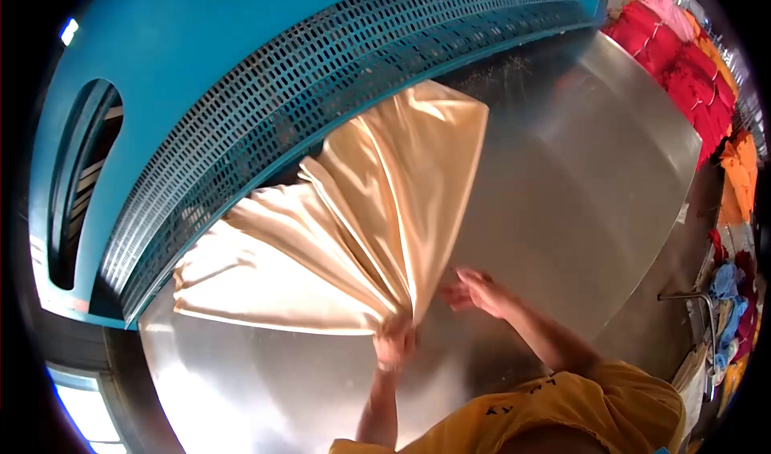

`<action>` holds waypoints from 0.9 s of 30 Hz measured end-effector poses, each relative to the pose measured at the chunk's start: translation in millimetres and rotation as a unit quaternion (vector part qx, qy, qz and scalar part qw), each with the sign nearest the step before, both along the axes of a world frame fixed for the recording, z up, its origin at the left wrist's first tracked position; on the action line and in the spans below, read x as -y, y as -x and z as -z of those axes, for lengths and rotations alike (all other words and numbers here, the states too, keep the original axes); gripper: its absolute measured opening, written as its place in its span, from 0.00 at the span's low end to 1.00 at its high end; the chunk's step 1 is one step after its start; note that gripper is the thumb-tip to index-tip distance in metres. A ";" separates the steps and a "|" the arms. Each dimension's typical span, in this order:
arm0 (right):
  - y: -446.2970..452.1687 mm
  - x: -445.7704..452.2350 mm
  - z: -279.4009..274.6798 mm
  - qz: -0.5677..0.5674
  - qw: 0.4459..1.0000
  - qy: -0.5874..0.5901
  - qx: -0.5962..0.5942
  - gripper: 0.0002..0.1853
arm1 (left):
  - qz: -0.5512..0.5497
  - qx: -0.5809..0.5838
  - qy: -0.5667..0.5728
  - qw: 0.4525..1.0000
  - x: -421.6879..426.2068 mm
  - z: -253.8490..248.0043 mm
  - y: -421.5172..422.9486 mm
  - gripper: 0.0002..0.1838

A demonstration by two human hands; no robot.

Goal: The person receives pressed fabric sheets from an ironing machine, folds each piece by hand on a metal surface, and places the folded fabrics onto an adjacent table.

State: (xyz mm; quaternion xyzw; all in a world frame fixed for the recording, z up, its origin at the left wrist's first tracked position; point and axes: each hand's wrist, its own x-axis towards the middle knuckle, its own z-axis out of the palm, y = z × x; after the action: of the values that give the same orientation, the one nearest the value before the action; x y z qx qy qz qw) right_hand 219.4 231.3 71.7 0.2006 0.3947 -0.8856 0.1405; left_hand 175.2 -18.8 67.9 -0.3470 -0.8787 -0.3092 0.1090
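Note:
A shiny pale-gold satin cloth (pixel 385 189) fans out over the metal table (pixel 554 205). Its gathered near corner is bunched in my left hand (pixel 393 342), whose fingers are closed round it. From there the folds spread toward the blue machine, and the far edge lies against the perforated guard. Just right of the gathered end, my right hand (pixel 479 292) hovers beside the cloth with its fingers apart and nothing in them.
The blue machine (pixel 217 44) with its perforated metal guard (pixel 321 77) runs along the table's far side. Red bundled fabric (pixel 683 69) is piled at the upper right. Blue cloth (pixel 727 293) and a bent metal tube (pixel 691 296) are at the right.

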 end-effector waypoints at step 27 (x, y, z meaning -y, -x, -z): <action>-115.2 -182.6 -63.8 -0.052 0.743 -0.594 -0.304 0.20 | 0.007 0.485 -0.508 0.712 -267.7 -44.6 -83.0 0.24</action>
State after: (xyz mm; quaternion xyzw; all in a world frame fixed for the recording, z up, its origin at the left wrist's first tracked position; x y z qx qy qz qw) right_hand 334.6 413.9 135.5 -0.0574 0.8726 -0.4767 -0.0894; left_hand 258.3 248.9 112.5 -0.0480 -0.5184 -0.8358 -0.1744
